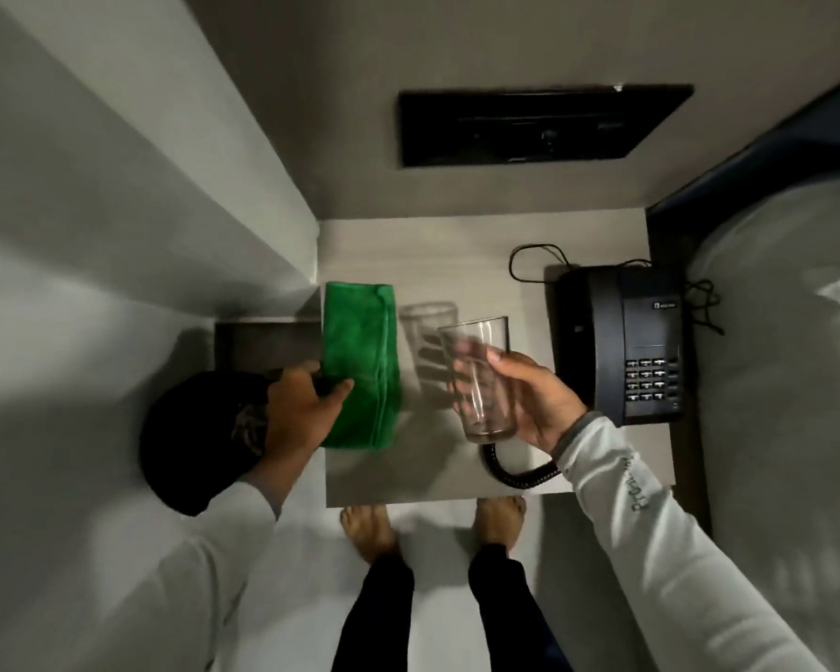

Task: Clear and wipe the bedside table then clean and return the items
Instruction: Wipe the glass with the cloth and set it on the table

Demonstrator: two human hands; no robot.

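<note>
Right by the bedside table [369,472], a person is standing barefoot with both arms reaching over its pale top. Using the black phone [638,344] as the marker: it's sitting on the table's bed-side edge, handset on the cradle, thin cable looping behind it and the coiled cord [517,472] curling out in front. Just beside the phone, toward the middle of the table, the right hand [529,405] is holding a clear drinking glass [481,378] lifted off the surface, rim pointing away from the person and a bit blurry. Fingers are wrapping around the far side of the glass, thumb on the near side, so it's a full curled grip. On the far side of the table from the phone, a folded green cloth [362,366] is lying along the edge. The left hand [304,405] is sitting at that cloth's near corner, thumb pressing on the fabric, while the fingers are curled around a black cap [200,438] hanging off the table's side. Well behind the phone, a dark panel [544,123] is set into the wall.
</note>
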